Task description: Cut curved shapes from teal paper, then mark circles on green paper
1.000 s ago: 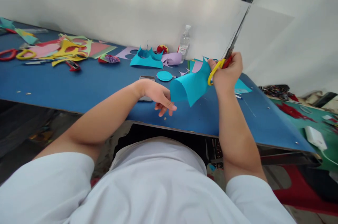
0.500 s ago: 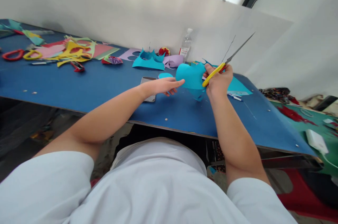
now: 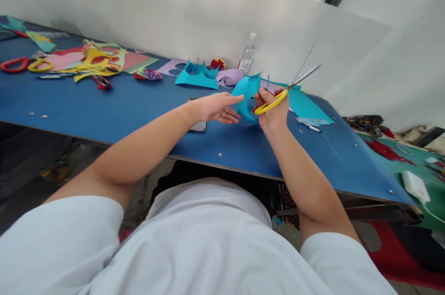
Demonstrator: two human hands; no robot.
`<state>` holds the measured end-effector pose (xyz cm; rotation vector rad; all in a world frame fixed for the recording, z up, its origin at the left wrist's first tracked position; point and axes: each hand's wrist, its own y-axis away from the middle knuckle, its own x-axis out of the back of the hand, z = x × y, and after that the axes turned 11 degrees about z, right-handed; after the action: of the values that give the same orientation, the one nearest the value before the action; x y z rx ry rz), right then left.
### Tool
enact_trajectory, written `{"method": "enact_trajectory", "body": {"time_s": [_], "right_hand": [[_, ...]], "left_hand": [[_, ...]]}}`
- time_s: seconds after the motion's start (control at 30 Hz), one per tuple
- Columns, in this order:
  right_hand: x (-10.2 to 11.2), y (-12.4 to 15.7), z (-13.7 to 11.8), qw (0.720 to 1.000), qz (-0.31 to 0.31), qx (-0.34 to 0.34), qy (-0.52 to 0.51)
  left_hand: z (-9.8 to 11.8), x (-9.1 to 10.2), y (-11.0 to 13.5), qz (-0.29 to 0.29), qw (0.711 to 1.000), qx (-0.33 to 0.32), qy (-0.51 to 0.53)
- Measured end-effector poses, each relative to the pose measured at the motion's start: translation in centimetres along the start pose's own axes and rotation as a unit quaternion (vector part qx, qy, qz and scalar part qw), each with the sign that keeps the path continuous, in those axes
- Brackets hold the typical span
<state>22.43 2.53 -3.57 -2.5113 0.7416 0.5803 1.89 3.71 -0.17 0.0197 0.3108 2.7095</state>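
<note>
My right hand [image 3: 274, 109] is closed around scissors [image 3: 274, 102] with yellow and red handles, blades pointing up and to the right. Its thumb and fingers also pinch a curled sheet of blue paper [image 3: 245, 85] that has rounded cut-outs. At the paper's left edge is my left hand [image 3: 220, 107], thumb stretched out and fingers apart from it. The thumb tip overlaps the paper; whether it presses on it I cannot tell. Beneath the left wrist lies a phone [image 3: 199, 126], mostly covered.
A cut blue sheet [image 3: 198, 77], purple paper scraps [image 3: 231, 76] and a clear bottle [image 3: 247, 54] are along the wall. Coloured scraps [image 3: 93, 61] and more scissors [image 3: 15, 65] lie left. On the right are blue paper [image 3: 308, 107] and a pen [image 3: 312, 127].
My right hand has moved left and turned, tipping the scissors lower. The blue paper has turned, showing its cut-outs. My left hand's thumb now overlaps the paper's edge.
</note>
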Motion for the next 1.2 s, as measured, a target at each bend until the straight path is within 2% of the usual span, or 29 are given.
{"method": "enact_trajectory", "body": {"time_s": [0.07, 0.13, 0.23, 0.37, 0.5, 0.73, 1.07, 1.2], "right_hand": [[-0.2, 0.3, 0.0, 1.000, -0.001, -0.001, -0.022], [-0.2, 0.4, -0.2, 0.999, -0.006, -0.005, -0.031], [-0.2, 0.5, -0.2, 0.999, -0.021, -0.011, -0.021], [-0.4, 1.0, 0.3, 0.999, -0.035, -0.015, 0.003], [-0.8, 2.1, 0.6, 0.999, -0.048, -0.014, 0.018], [-1.1, 3.2, -0.2, 0.994, -0.059, -0.049, 0.075], [-0.9, 3.2, 0.6, 0.989, -0.088, -0.077, 0.086], [-0.6, 2.9, 0.4, 0.988, -0.103, -0.069, 0.097]], "left_hand": [[-0.7, -0.8, -0.1, -0.037, 0.999, 0.018, 0.013], [-1.0, -1.4, -0.3, -0.028, 0.997, -0.015, 0.073], [-0.5, -1.2, -0.5, 0.042, 0.983, -0.089, 0.156], [1.1, 0.4, -0.7, 0.161, 0.957, -0.177, 0.164], [2.0, 1.4, -0.9, 0.209, 0.945, -0.200, 0.150], [2.2, 2.2, -1.4, 0.169, 0.957, -0.189, 0.144], [1.6, 2.6, -0.6, 0.033, 0.979, -0.186, 0.071], [1.4, 2.8, -0.8, 0.039, 0.977, -0.196, 0.074]]}}
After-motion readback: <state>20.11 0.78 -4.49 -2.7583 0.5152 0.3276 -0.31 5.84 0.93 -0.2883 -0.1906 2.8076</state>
